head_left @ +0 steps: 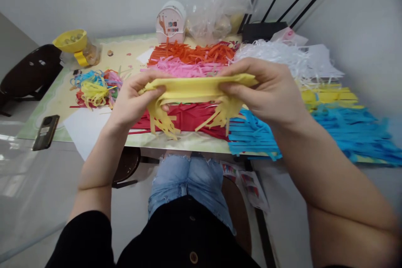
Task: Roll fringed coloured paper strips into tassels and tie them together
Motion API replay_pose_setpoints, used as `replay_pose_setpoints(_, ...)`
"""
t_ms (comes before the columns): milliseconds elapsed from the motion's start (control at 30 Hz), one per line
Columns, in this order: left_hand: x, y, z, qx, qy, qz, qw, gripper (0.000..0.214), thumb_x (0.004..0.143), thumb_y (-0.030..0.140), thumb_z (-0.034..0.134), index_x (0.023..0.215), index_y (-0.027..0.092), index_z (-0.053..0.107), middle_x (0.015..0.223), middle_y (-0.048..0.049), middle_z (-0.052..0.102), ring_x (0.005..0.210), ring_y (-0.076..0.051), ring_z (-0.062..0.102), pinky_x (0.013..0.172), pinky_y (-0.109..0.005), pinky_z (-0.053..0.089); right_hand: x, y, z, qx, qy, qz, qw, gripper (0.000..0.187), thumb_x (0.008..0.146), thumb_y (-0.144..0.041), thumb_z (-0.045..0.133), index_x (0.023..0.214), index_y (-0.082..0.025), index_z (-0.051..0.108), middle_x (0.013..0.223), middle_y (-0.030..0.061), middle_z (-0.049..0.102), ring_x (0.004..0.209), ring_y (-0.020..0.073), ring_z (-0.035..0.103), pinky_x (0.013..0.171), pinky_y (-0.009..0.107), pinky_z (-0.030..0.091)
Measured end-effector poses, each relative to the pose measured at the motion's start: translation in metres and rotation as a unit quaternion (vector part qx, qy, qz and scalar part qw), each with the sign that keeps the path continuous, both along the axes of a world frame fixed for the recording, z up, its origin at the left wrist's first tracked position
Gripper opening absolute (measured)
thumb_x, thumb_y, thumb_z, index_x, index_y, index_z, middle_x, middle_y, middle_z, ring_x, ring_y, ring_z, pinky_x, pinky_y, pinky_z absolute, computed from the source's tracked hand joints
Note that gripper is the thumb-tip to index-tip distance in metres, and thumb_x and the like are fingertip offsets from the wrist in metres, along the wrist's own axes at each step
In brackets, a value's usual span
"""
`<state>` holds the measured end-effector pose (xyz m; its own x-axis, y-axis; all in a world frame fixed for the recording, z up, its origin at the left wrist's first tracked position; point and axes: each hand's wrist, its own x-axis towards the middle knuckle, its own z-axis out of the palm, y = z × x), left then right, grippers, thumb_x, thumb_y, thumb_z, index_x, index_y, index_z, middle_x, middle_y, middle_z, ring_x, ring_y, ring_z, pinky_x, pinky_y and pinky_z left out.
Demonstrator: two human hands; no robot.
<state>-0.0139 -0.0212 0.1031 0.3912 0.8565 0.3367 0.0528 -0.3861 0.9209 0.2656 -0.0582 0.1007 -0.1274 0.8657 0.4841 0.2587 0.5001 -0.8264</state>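
A fringed piece of yellow tissue paper [192,88] is stretched level above the table, its cut strips hanging down at both ends. My left hand [133,98] pinches its left end between thumb and fingers. At the other end, my right hand [262,86] grips the paper the same way. Beneath it lies fringed red tissue paper [191,118], partly covered by the yellow strips. Fringed blue tissue paper [254,134] spreads under my right hand and forearm. Pink fringe [188,67] and orange-red fringe [191,53] lie just behind the yellow piece.
Multicoloured tassels [96,88] lie on the table's left side, near a white sheet [86,127] and a phone [46,132]. At the back stand a yellow funnel-shaped bowl [70,41], a white tub [171,23] and a clear plastic bag [209,23]. White strips [273,58] are heaped at right.
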Motion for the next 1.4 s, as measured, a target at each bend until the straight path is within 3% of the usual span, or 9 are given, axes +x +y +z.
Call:
replay_pose_setpoints(167, -0.003, -0.003, -0.001, -0.009, -0.009, -0.008, 1.000, 0.017, 0.083, 0.038, 0.077, 0.087, 0.021, 0.080, 0.076, -0.0034, 0.070, 0.056, -0.014, 0.067, 0.053, -0.029, 0.060, -0.004, -0.004, -0.002, -0.028, 0.056, 0.022, 0.998, 0.005, 0.084, -0.030, 0.079, 0.079, -0.028, 0.079, 0.083, 0.0009, 0.073, 0.074, 0.0170, 0.067, 0.067, 0.033, 0.059)
replay_pose_setpoints(367, -0.009, -0.005, -0.002, 0.041, 0.012, -0.025, 0.999, 0.020, 0.081, 0.039, 0.079, 0.088, 0.022, 0.085, 0.080, -0.0071, 0.075, 0.067, -0.018, 0.072, 0.063, -0.032, 0.062, -0.001, -0.001, -0.004, -0.025, 0.084, 0.067, 0.994, 0.010, 0.083, -0.022, 0.077, 0.076, -0.028, 0.082, 0.085, 0.0015, 0.075, 0.078, 0.0163, 0.069, 0.072, 0.033, 0.057)
replay_pose_setpoints(533, -0.007, -0.009, 0.000, 0.066, 0.030, -0.024, 0.997, 0.037, 0.086, 0.057, 0.078, 0.081, 0.020, 0.080, 0.075, -0.0057, 0.074, 0.066, -0.018, 0.071, 0.065, -0.032, 0.060, 0.007, 0.003, -0.003, -0.014, 0.041, 0.119, 0.992, 0.026, 0.089, -0.051, 0.073, 0.079, -0.029, 0.084, 0.091, 0.0054, 0.076, 0.091, 0.0232, 0.070, 0.083, 0.040, 0.056)
replay_pose_setpoints(667, -0.003, -0.015, 0.002, 0.108, 0.079, 0.045, 0.990, 0.034, 0.080, 0.051, 0.086, 0.091, 0.021, 0.074, 0.081, -0.0029, 0.073, 0.074, -0.016, 0.070, 0.072, -0.030, 0.058, 0.002, -0.002, 0.000, -0.015, -0.023, 0.035, 0.999, 0.019, 0.082, -0.046, 0.082, 0.078, -0.028, 0.079, 0.084, 0.0026, 0.074, 0.081, 0.0209, 0.068, 0.076, 0.037, 0.057)
replay_pose_setpoints(767, -0.001, -0.019, 0.003, 0.143, 0.121, 0.073, 0.980, 0.033, 0.083, 0.044, 0.085, 0.105, 0.021, 0.072, 0.094, -0.0045, 0.076, 0.085, -0.018, 0.071, 0.079, -0.030, 0.057, -0.004, -0.007, 0.001, 0.007, -0.067, -0.012, 0.998, 0.021, 0.078, -0.035, 0.086, 0.098, -0.028, 0.080, 0.095, 0.0025, 0.077, 0.085, 0.0217, 0.069, 0.081, 0.038, 0.058)
replay_pose_setpoints(867, 0.001, -0.022, 0.004, 0.169, 0.159, 0.093, 0.968, 0.017, 0.088, 0.035, 0.079, 0.094, 0.020, 0.072, 0.091, -0.0035, 0.077, 0.085, -0.018, 0.071, 0.083, -0.031, 0.057, -0.007, -0.010, 0.000, 0.028, -0.099, -0.034, 0.994, 0.013, 0.083, -0.031, 0.081, 0.095, -0.028, 0.079, 0.096, 0.0039, 0.077, 0.090, 0.0252, 0.071, 0.090, 0.043, 0.058)
replay_pose_setpoints(1000, 0.002, -0.024, 0.003, 0.111, 0.117, 0.075, 0.984, 0.020, 0.090, 0.037, 0.077, 0.087, 0.020, 0.067, 0.080, -0.0019, 0.074, 0.073, -0.016, 0.072, 0.073, -0.029, 0.059, -0.008, -0.010, -0.001, 0.011, -0.077, -0.032, 0.996, 0.008, 0.081, -0.027, 0.082, 0.081, -0.027, 0.074, 0.084, 0.0020, 0.076, 0.079, 0.0227, 0.071, 0.082, 0.042, 0.060)
replay_pose_setpoints(1133, 0.000, -0.023, -0.002, 0.015, 0.030, 0.034, 0.999, 0.026, 0.090, 0.044, 0.078, 0.098, 0.020, 0.070, 0.073, -0.0001, 0.072, 0.059, -0.014, 0.071, 0.061, -0.027, 0.061, -0.013, -0.013, -0.003, -0.071, 0.063, 0.007, 0.995, 0.009, 0.082, -0.027, 0.082, 0.088, -0.027, 0.075, 0.070, -0.0027, 0.072, 0.058, 0.0160, 0.067, 0.060, 0.033, 0.060)
replay_pose_setpoints(1400, 0.001, -0.022, -0.007, -0.018, -0.020, 0.030, 0.999, 0.016, 0.088, 0.034, 0.075, 0.094, 0.021, 0.080, 0.074, -0.0024, 0.074, 0.066, -0.017, 0.074, 0.066, -0.033, 0.065, -0.015, -0.008, -0.014, -0.073, 0.143, 0.055, 0.986, 0.009, 0.085, -0.034, 0.082, 0.090, -0.027, 0.082, 0.076, 0.0007, 0.073, 0.067, 0.0161, 0.070, 0.066, 0.033, 0.063)
